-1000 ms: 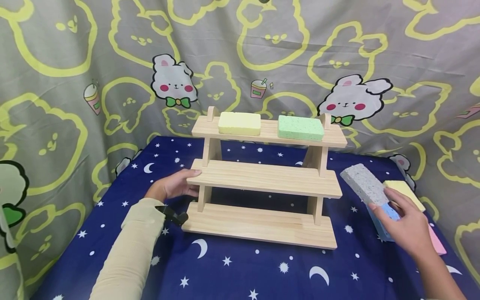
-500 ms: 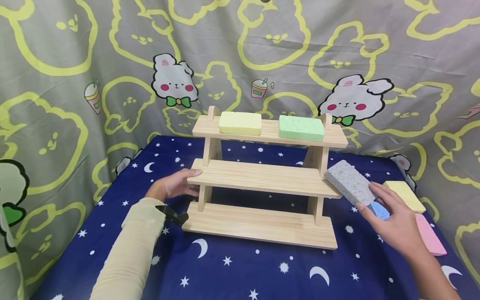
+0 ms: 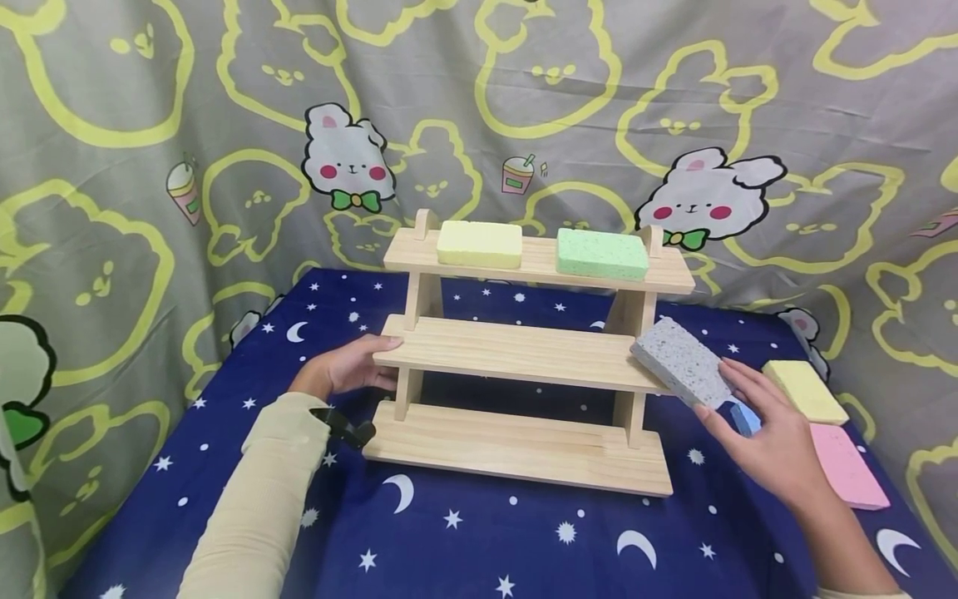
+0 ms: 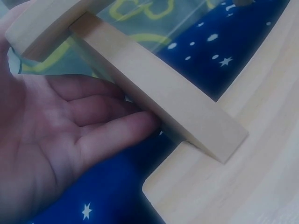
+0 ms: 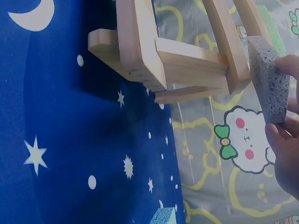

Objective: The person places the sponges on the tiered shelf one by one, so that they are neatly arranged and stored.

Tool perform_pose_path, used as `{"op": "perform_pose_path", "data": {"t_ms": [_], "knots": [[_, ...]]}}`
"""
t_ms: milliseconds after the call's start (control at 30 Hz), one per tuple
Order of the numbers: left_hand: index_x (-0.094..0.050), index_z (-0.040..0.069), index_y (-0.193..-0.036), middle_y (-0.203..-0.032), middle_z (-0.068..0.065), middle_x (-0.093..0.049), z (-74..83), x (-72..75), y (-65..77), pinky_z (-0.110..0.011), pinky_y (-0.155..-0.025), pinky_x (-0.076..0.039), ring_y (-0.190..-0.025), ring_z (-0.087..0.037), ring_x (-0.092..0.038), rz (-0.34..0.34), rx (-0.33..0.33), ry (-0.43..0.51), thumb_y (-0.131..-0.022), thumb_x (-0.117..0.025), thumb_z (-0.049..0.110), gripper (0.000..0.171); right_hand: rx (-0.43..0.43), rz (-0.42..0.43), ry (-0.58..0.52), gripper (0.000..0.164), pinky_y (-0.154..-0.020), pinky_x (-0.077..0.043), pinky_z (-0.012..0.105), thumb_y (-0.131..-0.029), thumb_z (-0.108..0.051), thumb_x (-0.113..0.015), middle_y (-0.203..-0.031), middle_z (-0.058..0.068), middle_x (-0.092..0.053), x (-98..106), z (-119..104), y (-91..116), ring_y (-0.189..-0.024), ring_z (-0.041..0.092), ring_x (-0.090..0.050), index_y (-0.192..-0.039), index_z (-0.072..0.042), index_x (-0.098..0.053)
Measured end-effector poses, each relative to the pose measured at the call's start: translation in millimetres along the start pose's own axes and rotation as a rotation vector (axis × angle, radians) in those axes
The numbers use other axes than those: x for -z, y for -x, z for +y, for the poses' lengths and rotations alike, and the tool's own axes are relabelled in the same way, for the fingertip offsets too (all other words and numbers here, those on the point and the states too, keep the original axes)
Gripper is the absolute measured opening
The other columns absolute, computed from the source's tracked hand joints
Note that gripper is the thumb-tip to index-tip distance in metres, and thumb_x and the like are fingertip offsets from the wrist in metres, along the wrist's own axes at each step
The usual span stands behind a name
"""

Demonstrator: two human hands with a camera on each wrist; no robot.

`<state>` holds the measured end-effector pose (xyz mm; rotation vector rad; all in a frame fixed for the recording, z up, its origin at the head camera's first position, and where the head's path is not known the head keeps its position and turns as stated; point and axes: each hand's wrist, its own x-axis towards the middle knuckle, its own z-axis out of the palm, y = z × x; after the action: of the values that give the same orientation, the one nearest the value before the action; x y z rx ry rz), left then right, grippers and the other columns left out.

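A three-tier wooden display shelf (image 3: 516, 453) stands on the cloth. My left hand (image 3: 346, 366) grips the left end of its middle tier, thumb on top and fingers underneath; the left wrist view shows the fingertips (image 4: 145, 122) against the upright (image 4: 163, 93). My right hand (image 3: 774, 441) holds a grey speckled sponge (image 3: 681, 359) by its near end, between thumb and fingers. The sponge is tilted, and its far end overlaps the right end of the middle tier. On the top tier lie a yellow sponge (image 3: 479, 245) at left and a green sponge (image 3: 602, 254) at right.
To the right on the starry blue cloth (image 3: 359, 516) lie another yellow sponge (image 3: 807, 391) and a pink sponge (image 3: 849, 467). A blue sponge (image 3: 745, 418) is partly hidden behind my right hand. A patterned grey curtain (image 3: 449, 75) hangs behind the shelf.
My right hand has carried the grey sponge leftward, from over the blue sponge to the right end of the middle tier. My left hand has stayed in place.
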<state>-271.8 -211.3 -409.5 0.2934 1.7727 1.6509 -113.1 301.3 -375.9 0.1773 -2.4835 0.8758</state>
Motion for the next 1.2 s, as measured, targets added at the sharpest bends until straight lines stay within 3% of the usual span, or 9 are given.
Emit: {"op": "perform_pose_path", "data": {"t_ms": [300,433,567,767,867,1000,1100,1200], "knots": [[-0.025,-0.003,-0.143,-0.137,-0.029,-0.037,-0.2,1.1,-0.9,-0.050,-0.096,-0.044,-0.123,-0.038,-0.045,0.001,0.003,0.000,-0.093,-0.041,0.036,0.066,0.048,-0.027,0.013,0.065,-0.083,-0.024,-0.005,-0.073,-0.015,-0.078,-0.135,0.013,-0.050,-4.9,-9.4,-6.0,-0.111,-0.022,-0.033,-0.133,-0.009,-0.053],[-0.025,-0.003,-0.143,-0.138,-0.029,-0.037,-0.8,1.0,-1.6,-0.050,-0.097,-0.044,-0.123,-0.037,-0.045,-0.001,0.000,0.001,-0.092,-0.041,0.037,0.066,0.079,-0.055,0.022,0.065,-0.085,-0.023,-0.003,-0.073,-0.016,-0.078,-0.137,0.012,-0.050,-10.7,-14.0,-8.7,-0.121,0.002,-0.044,-0.133,-0.010,-0.054],[-0.024,-0.004,-0.143,-0.138,-0.029,-0.037,-0.8,0.8,-1.7,-0.051,-0.097,-0.044,-0.122,-0.037,-0.046,0.003,0.005,-0.002,-0.093,-0.041,0.037,0.066,0.125,-0.089,0.026,0.064,-0.088,-0.024,0.001,-0.074,-0.017,-0.078,-0.137,0.012,-0.050,-17.7,-19.0,-13.2,-0.118,0.029,-0.050,-0.133,-0.009,-0.054],[-0.025,-0.004,-0.143,-0.138,-0.030,-0.037,-1.5,0.6,-1.3,-0.051,-0.097,-0.043,-0.124,-0.039,-0.044,0.002,0.006,-0.005,-0.093,-0.040,0.037,0.066,0.177,-0.137,0.037,0.064,-0.081,-0.031,0.007,-0.074,-0.016,-0.078,-0.137,0.012,-0.049,-29.1,-26.7,-21.0,-0.107,0.029,-0.054,-0.132,-0.005,-0.054],[-0.024,-0.004,-0.143,-0.138,-0.030,-0.037,-1.9,0.8,-1.2,-0.052,-0.097,-0.043,-0.125,-0.041,-0.043,0.001,0.003,-0.005,-0.093,-0.041,0.038,0.067,0.186,-0.169,0.047,0.063,-0.080,-0.036,0.011,-0.075,-0.018,-0.077,-0.137,0.012,-0.049,-33.9,-31.2,-24.2,-0.110,0.029,-0.054,-0.133,-0.006,-0.053],[-0.025,-0.005,-0.142,-0.138,-0.031,-0.037,-2.2,1.3,-1.0,-0.052,-0.097,-0.043,-0.125,-0.042,-0.043,0.001,-0.002,-0.001,-0.093,-0.041,0.038,0.068,0.200,-0.214,0.040,0.063,-0.082,-0.052,0.033,-0.078,-0.019,-0.076,-0.137,0.013,-0.048,-40.8,-37.6,-28.1,-0.111,0.033,-0.056,-0.134,-0.005,-0.051],[-0.025,-0.006,-0.142,-0.137,-0.030,-0.039,-2.4,1.3,-0.9,-0.051,-0.097,-0.043,-0.124,-0.041,-0.044,0.001,-0.006,0.001,-0.093,-0.042,0.038,0.068,0.216,-0.237,0.021,0.062,-0.080,-0.050,0.049,-0.077,-0.018,-0.076,-0.137,0.014,-0.048,-46.0,-42.3,-31.2,-0.112,0.035,-0.056,-0.133,-0.003,-0.052],[-0.025,-0.005,-0.142,-0.136,-0.029,-0.040,-2.4,1.2,-0.7,-0.051,-0.096,-0.044,-0.124,-0.040,-0.045,0.002,-0.005,0.003,-0.093,-0.042,0.037,0.067,0.229,-0.256,0.014,0.061,-0.081,-0.050,0.050,-0.077,-0.018,-0.076,-0.137,0.014,-0.049,-50.9,-46.3,-34.1,-0.115,0.035,-0.054,-0.131,-0.002,-0.053]]}}
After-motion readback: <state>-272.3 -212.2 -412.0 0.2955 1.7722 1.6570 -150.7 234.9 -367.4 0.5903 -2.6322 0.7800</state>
